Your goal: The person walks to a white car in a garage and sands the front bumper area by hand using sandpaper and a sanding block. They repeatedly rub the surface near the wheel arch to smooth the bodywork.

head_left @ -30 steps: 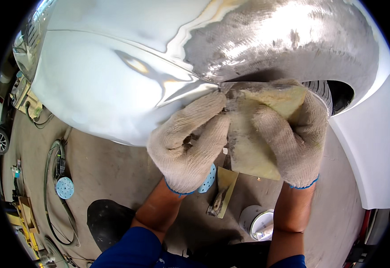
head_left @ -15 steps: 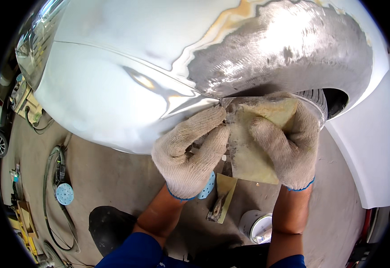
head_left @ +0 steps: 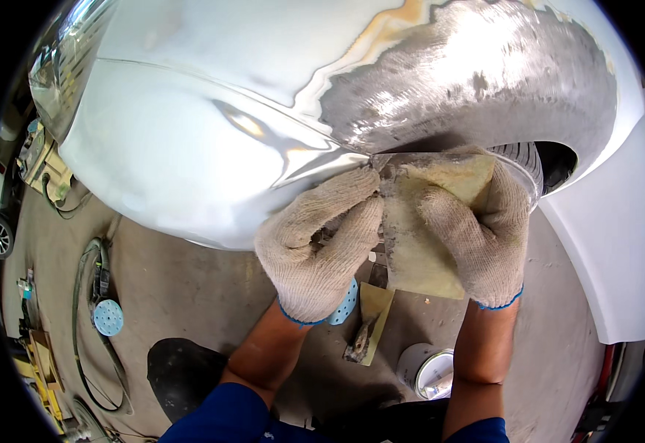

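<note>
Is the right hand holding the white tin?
No, the gloved right hand grips a yellowish flat sheet, while the white tin stands on the floor below.

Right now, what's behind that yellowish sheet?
Bare metal shows past the top edge and floor past the bottom; what the sheet and right hand cover can't be seen.

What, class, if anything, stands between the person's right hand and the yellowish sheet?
Only the knitted glove: the right hand holds the yellowish sheet, its thumb across the face towards the camera. Nothing else visible comes between them; the left hand is at the sheet's left edge.
</note>
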Tool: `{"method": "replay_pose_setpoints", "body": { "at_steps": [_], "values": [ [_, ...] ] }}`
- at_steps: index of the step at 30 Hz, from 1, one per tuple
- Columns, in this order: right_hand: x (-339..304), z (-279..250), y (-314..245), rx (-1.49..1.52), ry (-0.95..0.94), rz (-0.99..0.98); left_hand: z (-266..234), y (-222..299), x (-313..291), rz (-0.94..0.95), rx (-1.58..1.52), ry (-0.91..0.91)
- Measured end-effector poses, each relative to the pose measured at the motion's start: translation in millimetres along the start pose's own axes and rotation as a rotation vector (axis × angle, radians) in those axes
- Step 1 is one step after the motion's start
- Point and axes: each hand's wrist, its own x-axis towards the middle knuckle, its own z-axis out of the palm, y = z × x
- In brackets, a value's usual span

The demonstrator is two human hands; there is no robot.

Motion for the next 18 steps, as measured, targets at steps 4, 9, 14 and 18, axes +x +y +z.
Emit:
{"method": "replay_pose_setpoints", "body": {
  "at_steps": [4, 9, 14, 18],
  "values": [
    [-0.9, 6.7, -3.8, 0.058, 0.037, 0.033, -1.7, 5.8, 0.4, -0.050, -0.113, 0.006],
    [-2.3, 1.6, -0.4, 0.025, 0.011, 0.051, 0.4, 3.6, 0.6, -0.058, -0.067, 0.007],
    [-2.8, 4.4, 0.1, 0.093, 0.022, 0.046, 1.7, 1.6, -0.7, -0.038, -0.073, 0.025],
    [-1.0, 4.5, -0.4, 0.002, 0.008, -0.020, 0.7, 5.9, 0.6, -0.053, -0.081, 0.013]
  ]
}}
